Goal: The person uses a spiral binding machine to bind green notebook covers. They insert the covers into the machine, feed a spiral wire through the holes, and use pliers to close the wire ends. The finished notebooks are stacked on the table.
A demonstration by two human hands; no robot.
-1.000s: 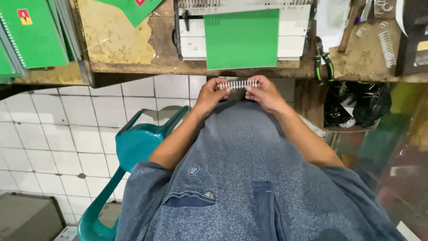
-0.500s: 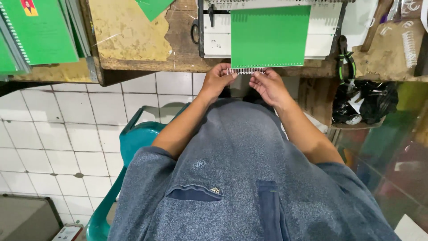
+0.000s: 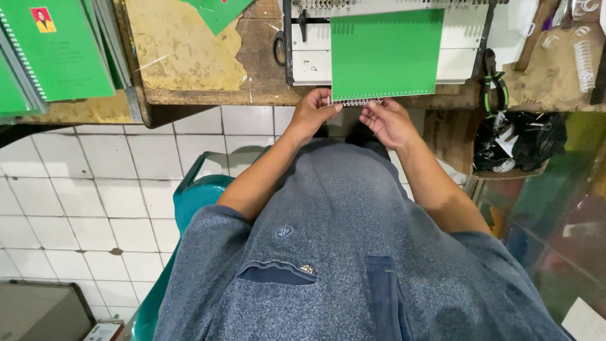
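Note:
A short metal wire binding coil (image 3: pixel 355 101) is pinched between both hands at the near edge of a green cover sheet (image 3: pixel 386 53). My left hand (image 3: pixel 314 112) grips the coil's left end, my right hand (image 3: pixel 387 120) its right end. The green sheet lies on a white binding machine (image 3: pixel 309 50) on the wooden bench (image 3: pixel 259 63). The coil touches the punched lower edge of the sheet.
Green spiral notebooks (image 3: pixel 53 47) are stacked at the bench's left. Pliers (image 3: pixel 492 85) and loose white coils (image 3: pixel 584 63) lie on the right. A black bag (image 3: pixel 521 142) hangs below. A teal plastic chair (image 3: pixel 189 202) stands on white floor tiles.
Both hands have carried the coil up from my lap to the lower edge of the green sheet. The view has tilted slightly down the bench.

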